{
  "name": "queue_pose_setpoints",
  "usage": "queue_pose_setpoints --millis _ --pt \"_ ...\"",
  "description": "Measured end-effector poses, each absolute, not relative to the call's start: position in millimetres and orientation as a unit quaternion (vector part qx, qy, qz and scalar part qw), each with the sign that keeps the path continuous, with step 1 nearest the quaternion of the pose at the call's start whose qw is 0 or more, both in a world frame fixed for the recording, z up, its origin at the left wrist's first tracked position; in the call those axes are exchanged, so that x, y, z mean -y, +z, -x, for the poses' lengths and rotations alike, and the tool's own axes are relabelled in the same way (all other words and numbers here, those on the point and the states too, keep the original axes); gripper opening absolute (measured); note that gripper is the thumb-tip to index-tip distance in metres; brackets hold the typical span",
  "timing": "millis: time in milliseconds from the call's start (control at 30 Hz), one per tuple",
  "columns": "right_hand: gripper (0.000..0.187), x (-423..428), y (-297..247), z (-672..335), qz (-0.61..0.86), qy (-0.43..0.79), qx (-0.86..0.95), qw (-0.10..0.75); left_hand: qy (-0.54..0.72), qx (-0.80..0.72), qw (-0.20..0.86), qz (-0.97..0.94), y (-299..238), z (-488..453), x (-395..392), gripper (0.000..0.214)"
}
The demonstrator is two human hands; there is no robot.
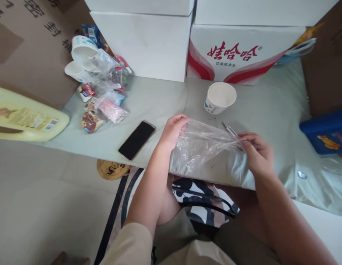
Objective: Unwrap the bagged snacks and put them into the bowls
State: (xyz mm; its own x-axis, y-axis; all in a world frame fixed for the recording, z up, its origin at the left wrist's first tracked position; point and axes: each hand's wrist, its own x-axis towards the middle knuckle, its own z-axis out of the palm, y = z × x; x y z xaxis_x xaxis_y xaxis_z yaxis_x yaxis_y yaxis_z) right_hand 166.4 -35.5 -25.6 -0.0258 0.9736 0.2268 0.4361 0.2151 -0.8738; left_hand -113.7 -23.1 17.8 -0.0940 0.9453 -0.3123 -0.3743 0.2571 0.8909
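A clear plastic bag (200,147) is stretched between my two hands, above the cloth-covered surface near its front edge. My left hand (175,129) pinches one upper corner, fingers closed. On the other side my right hand (256,149) grips the gathered end of the bag between thumb and fingers. Just beyond the bag, close to my right fingers, lies a slim silver pen-like item (228,129), partly hidden. A white paper cup (220,96) with blue marks stands upright behind the bag. To the left of my left hand rests a black phone (137,140).
Snack packets (112,108) and tipped paper cups (84,49) are heaped at the left. A yellow jug (30,117) lies in front of a brown carton (30,55). White boxes (143,46) line the back. At the right is a blue package (325,132).
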Motion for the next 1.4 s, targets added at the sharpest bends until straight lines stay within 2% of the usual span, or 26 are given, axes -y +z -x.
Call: queue_pose_setpoints --millis 67,167,267,333,400,467,533,567,600,700,767,867,933,1133,1233,1400 --pt "0.013 36 -25 -171 0.566 0.311 0.625 0.438 0.565 -0.515 0.590 -0.261 16 110 16 0.024" --pt "0.023 38 -24 -176 0.590 0.299 0.635 0.399 0.609 -0.517 0.562 -0.213 14 104 4 0.027" --pt "0.008 41 -19 -183 0.564 0.270 0.670 0.400 0.638 -0.521 0.540 -0.170 12 100 -5 0.027" --pt "0.011 45 -13 -189 0.512 0.300 0.708 0.383 0.645 -0.525 0.534 -0.152 10 97 -9 0.025" --pt "0.011 49 -4 -196 0.448 0.418 0.736 0.288 0.629 -0.536 0.544 -0.149 9 94 -10 0.024" --pt "0.012 52 3 -201 0.395 0.554 0.719 0.143 0.595 -0.551 0.563 -0.162 7 90 -9 0.023" --pt "0.015 53 6 -205 0.367 0.623 0.688 0.052 0.560 -0.562 0.581 -0.184 6 86 -7 0.023" --pt "0.014 53 4 -207 0.369 0.625 0.686 0.049 0.546 -0.561 0.590 -0.195 6 85 -5 0.023" --pt "0.013 52 2 -208 0.389 0.606 0.689 0.081 0.536 -0.556 0.601 -0.204 6 83 -3 0.023" --pt "0.017 48 -14 -209 0.513 0.454 0.664 0.300 0.517 -0.511 0.654 -0.209 9 82 4 0.027" --pt "0.036 44 -24 -205 0.554 0.356 0.642 0.394 0.500 -0.479 0.695 -0.196 11 81 8 0.033" --pt "0.079 40 -33 -195 0.514 0.337 0.694 0.373 0.481 -0.469 0.721 -0.171 10 80 13 0.044" --pt "0.089 37 -35 -187 0.501 0.350 0.713 0.344 0.485 -0.487 0.709 -0.159 8 79 15 0.052" --pt "0.089 31 -40 -173 0.524 0.333 0.694 0.365 0.510 -0.564 0.629 -0.159 0 78 24 0.063" --pt "0.089 37 -39 -167 0.508 0.368 0.678 0.383 0.543 -0.577 0.592 -0.149 -3 80 27 0.065" --pt "0.086 51 -39 -160 0.508 0.473 0.647 0.316 0.669 -0.520 0.502 -0.170 -16 91 18 0.060"
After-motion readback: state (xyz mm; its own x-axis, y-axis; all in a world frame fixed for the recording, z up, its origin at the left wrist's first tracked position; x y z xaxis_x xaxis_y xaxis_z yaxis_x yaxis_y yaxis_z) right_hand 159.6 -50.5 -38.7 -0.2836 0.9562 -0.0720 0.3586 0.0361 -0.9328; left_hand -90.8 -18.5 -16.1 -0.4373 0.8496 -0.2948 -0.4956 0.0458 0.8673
